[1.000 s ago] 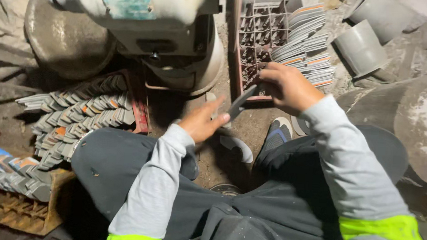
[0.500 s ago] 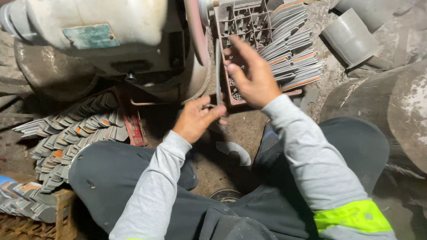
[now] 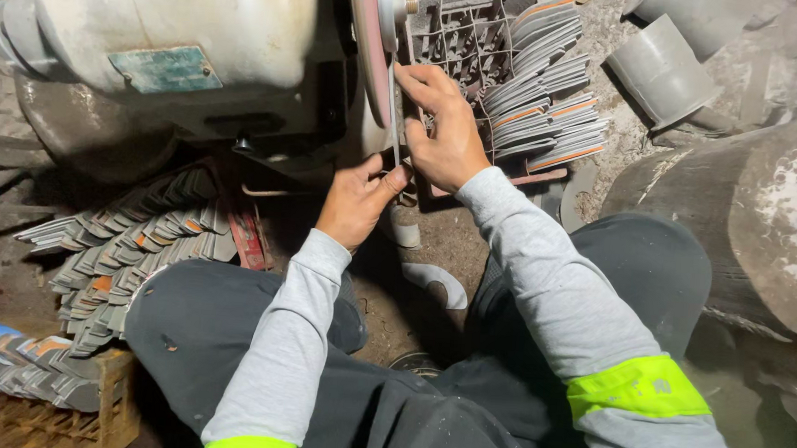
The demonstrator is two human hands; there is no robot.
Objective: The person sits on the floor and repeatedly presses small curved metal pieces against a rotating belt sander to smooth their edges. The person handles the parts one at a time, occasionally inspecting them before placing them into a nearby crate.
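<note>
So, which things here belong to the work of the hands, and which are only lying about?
In the work:
- left hand and right hand, holding a thin metal piece
- grinding wheel that the piece meets
- grinder motor

Lying about:
- crate of stacked pieces
- pile of pieces
- grey pipe sections
- wooden crate

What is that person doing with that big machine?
A person sits on the ground at a grinding machine. Both hands hold a thin flat metal piece against the edge of its pink wheel. The right hand presses from above, the left hand steadies it below. Stacks of similar metal pieces lie in a crate behind, with more at the left.
</note>
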